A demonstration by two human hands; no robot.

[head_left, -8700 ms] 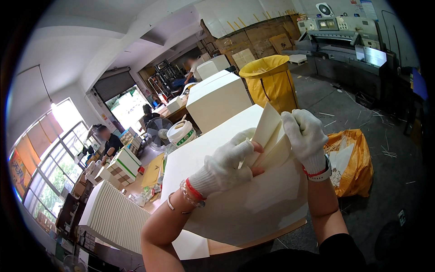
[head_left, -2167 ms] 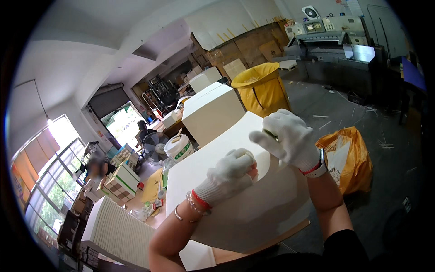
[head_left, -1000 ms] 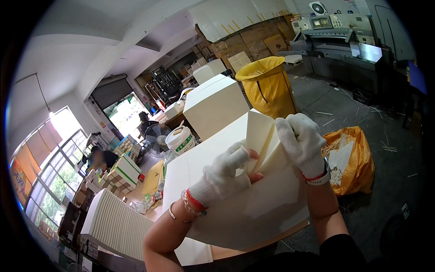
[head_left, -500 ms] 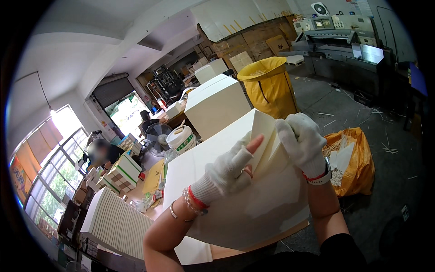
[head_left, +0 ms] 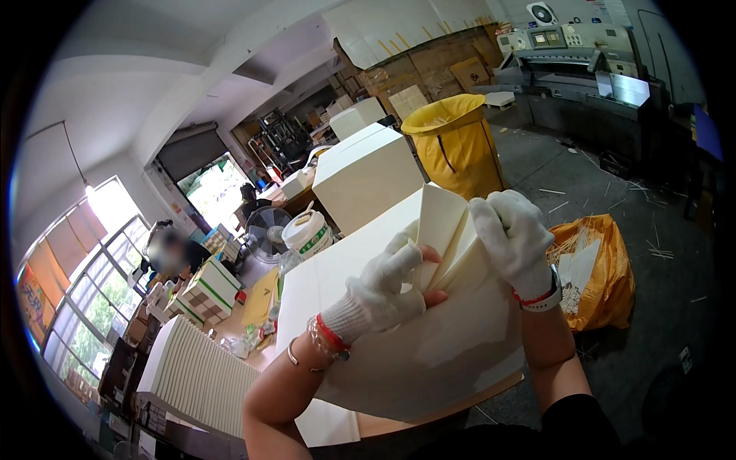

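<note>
A tall stack of large white paper sheets (head_left: 414, 360) stands in front of me, its top sheets lifted and bent at the right corner. My right hand (head_left: 510, 238), in a white knit glove, is closed around the raised corner of these sheets. Against the fanned sheet edges, my left hand (head_left: 387, 284) grips the paper; its glove leaves the thumb and a fingertip bare. The raised corner flap (head_left: 442, 222) stands up between both hands, with narrow gaps between the sheets. How many sheets each hand holds is hidden.
More white paper stacks stand behind (head_left: 376, 176) and at lower left (head_left: 195, 376). A yellow bin (head_left: 460, 153) and an orange sack of scraps (head_left: 606, 284) are at right. A white bucket (head_left: 307, 234) and fan (head_left: 267, 234) stand left. Two people work farther back.
My left thumb has come down from pointing up and now bends against the sheets. The corner flap is spread wider. My right hand has barely moved.
</note>
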